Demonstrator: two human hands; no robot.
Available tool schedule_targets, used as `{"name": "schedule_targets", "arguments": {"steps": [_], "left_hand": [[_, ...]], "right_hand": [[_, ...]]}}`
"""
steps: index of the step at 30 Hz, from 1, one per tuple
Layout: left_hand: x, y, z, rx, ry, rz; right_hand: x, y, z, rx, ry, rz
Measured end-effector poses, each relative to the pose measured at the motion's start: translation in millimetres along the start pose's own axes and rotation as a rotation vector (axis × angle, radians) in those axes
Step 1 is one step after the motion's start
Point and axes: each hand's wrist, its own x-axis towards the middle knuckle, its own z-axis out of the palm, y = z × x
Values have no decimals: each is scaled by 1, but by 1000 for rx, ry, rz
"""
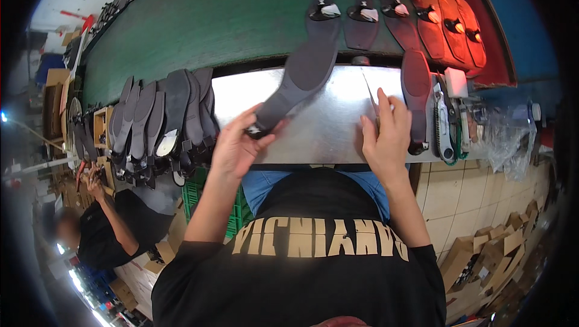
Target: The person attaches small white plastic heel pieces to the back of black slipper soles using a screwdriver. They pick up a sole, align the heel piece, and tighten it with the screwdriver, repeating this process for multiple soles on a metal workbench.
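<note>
A dark sandal (310,69), its sole facing up, slants over the metal work plate (325,137). My left hand (235,146) grips it by the narrow heel end, and its toe end reaches the plate's far edge. Over the right part of the plate is my right hand (387,137), closed around a thin pointed metal tool (369,88) whose tip points away from me. The fingers hide the tool's grip, so its exact kind cannot be told. Just right of that hand lies another sandal (416,92), sole up, lit red.
Sandals with dark straps (363,19) line the green belt (211,13) beyond the plate. Several more sandals (145,110) hang at the left. A cutter knife (443,131) and plastic bags (509,140) are at the right. Another person (123,224) works at far left.
</note>
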Motion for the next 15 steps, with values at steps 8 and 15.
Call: {"name": "schedule_targets", "arguments": {"steps": [8,15], "left_hand": [[17,-34,2,-468,-37,-310],[18,-47,45,-560,-30,-450]], "right_hand": [[-18,-7,-7,655,-138,387],[-35,-49,-2,1161,-645,591]]}}
